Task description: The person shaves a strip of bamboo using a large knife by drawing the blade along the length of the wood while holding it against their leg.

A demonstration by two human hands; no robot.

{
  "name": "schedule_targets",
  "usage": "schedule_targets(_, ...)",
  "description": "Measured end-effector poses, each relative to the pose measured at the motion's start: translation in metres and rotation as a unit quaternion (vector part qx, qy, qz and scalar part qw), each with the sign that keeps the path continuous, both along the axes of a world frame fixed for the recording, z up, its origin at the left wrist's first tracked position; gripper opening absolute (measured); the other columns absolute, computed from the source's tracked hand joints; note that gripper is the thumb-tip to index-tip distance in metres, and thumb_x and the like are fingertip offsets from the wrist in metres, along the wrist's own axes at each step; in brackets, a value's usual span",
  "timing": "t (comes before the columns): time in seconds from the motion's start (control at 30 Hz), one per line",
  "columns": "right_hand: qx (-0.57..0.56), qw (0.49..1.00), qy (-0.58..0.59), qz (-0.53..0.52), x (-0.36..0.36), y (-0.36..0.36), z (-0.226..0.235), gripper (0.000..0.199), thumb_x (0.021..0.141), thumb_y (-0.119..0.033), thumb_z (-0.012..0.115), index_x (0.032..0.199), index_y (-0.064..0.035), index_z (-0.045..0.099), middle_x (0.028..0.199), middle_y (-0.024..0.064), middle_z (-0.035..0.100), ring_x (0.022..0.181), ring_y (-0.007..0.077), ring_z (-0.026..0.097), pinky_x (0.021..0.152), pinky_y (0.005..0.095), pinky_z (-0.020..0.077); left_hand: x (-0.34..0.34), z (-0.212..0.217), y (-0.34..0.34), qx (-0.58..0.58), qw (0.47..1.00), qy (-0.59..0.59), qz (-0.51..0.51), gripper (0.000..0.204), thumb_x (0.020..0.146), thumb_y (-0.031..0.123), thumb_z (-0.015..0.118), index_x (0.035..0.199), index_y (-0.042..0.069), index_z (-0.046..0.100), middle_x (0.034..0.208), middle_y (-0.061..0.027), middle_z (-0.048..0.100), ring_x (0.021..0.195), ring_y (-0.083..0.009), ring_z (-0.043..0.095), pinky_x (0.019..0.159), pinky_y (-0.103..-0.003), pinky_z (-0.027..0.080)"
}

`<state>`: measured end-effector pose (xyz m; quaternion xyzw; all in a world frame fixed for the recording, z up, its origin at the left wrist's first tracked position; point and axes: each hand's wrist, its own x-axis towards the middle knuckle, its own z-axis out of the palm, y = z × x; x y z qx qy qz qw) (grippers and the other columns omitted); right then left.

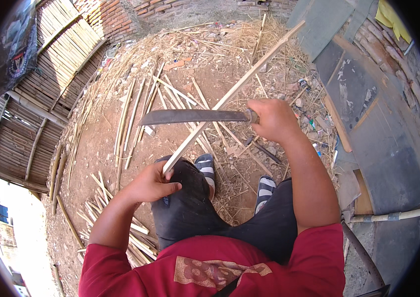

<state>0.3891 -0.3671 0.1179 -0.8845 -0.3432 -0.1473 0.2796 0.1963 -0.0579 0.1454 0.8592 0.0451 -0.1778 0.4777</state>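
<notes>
My left hand [151, 184] is closed round the near end of a long, pale bamboo strip [242, 81], just over my left knee. The strip slants up and away to the right. In my right hand [275, 119] is the handle of a machete [195, 117], its dark, curved blade pointing left. The blade lies across the strip around its middle; whether it touches the wood, I cannot tell. Most of the handle is hidden inside my fist.
Split bamboo strips [126, 119] lie on the dirt ahead, and a pile of strips [140, 242] is by my left side. A dark tool [267, 152] rests near my right foot. Dark boards [383, 133] lean at the right; a bamboo-slat panel [22, 138] stands left.
</notes>
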Motion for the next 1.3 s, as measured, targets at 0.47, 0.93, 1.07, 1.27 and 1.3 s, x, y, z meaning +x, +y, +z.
schedule_targets(0.47,0.07,0.987,0.115,-0.091,0.018,0.005,-0.022,0.034,0.082,-0.018,0.073,0.113,-0.0051,0.069,0.087,0.0209,0.071,0.087,0.0374,0.071,0.078,0.0488,0.0561,-0.015,-0.032,-0.002,-0.033,0.994,-0.036,0.099,0.032,0.085,0.002,0.074,0.082,0.012,0.044,0.071,0.0069,0.045,0.062,-0.0036,0.042,0.053,-0.024,0.035)
schedule_targets(0.93,-0.063,0.989,0.114,-0.064,-0.002,0.012,0.003,0.045,0.083,-0.017,0.071,0.126,-0.0059,0.067,0.093,0.0213,0.073,0.089,0.0371,0.072,0.081,0.0438,0.0571,-0.014,-0.037,0.0,0.059,0.995,-0.036,0.069,0.03,0.081,0.01,0.076,0.082,0.009,0.046,0.068,0.0026,0.046,0.063,-0.0072,0.046,0.054,-0.028,0.038)
schedule_targets(1.07,-0.048,0.984,0.17,-0.029,0.005,0.018,-0.006,0.045,0.083,-0.019,0.073,0.125,-0.0046,0.067,0.096,0.0211,0.073,0.092,0.0369,0.072,0.083,0.0423,0.0568,-0.015,-0.035,-0.005,0.063,0.994,-0.05,0.079,0.03,0.082,0.01,0.076,0.082,0.009,0.046,0.068,0.0029,0.047,0.062,-0.0075,0.046,0.054,-0.028,0.038)
schedule_targets(1.27,0.121,0.978,0.139,-0.093,0.017,0.002,-0.03,0.048,0.084,-0.022,0.077,0.124,0.0001,0.066,0.097,0.018,0.074,0.089,0.0296,0.072,0.079,0.0394,0.055,-0.018,-0.035,-0.008,0.06,0.993,-0.058,0.088,0.03,0.082,0.01,0.076,0.083,0.01,0.046,0.066,0.0033,0.047,0.059,-0.0077,0.045,0.052,-0.029,0.038)
schedule_targets(1.3,0.057,0.989,0.119,-0.06,0.007,0.011,-0.026,0.042,0.083,-0.021,0.076,0.12,-0.0023,0.067,0.098,0.0184,0.073,0.09,0.0324,0.071,0.08,0.0407,0.0552,-0.018,-0.035,-0.007,0.065,0.992,-0.054,0.091,0.03,0.082,0.01,0.076,0.082,0.01,0.046,0.066,0.0031,0.047,0.059,-0.0079,0.046,0.052,-0.029,0.038)
